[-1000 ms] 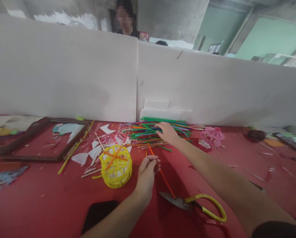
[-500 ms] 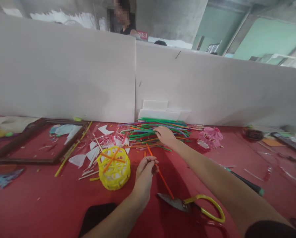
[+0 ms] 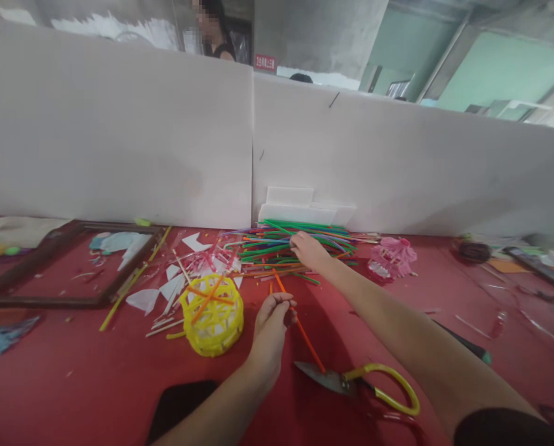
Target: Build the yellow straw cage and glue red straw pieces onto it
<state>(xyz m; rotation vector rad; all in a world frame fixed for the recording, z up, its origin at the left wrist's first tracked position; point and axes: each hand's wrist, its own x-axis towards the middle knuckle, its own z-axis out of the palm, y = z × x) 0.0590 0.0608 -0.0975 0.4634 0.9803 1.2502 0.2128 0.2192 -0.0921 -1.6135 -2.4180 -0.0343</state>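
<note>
left hand [image 3: 272,316], on the near side of the strip pile [image 3: 263,254], is pinching a long orange strip [image 3: 308,339] between closed fingers. a short orange end is showing beside it; whether the same hand is gripping that too, i cannot tell. right hand [image 3: 308,249] is reaching onto the right part of the pile, fingertips drawn together; whether they are clamping on a strip, i cannot tell.

scissors [image 3: 330,378] are lying nearer the body than the pile, and the orange strip's lower end is overlapping their blades. yellow openwork basket [image 3: 214,328] is sitting to the near left of the pile, with crossed orange strips [image 3: 212,296] lying over its face. pink pleated piece [image 3: 398,254] is resting just right of the pile.

risks, as judged: strips in the pile are crossing at many angles, so a pull could be dragging neighbours out or bending them. a slack left pinch could be letting the orange strip slip or swing. its lower end could be catching on the blades if the hand is shifting. a low right forearm could be nudging the yellow scissor handle, turning the blades.
</note>
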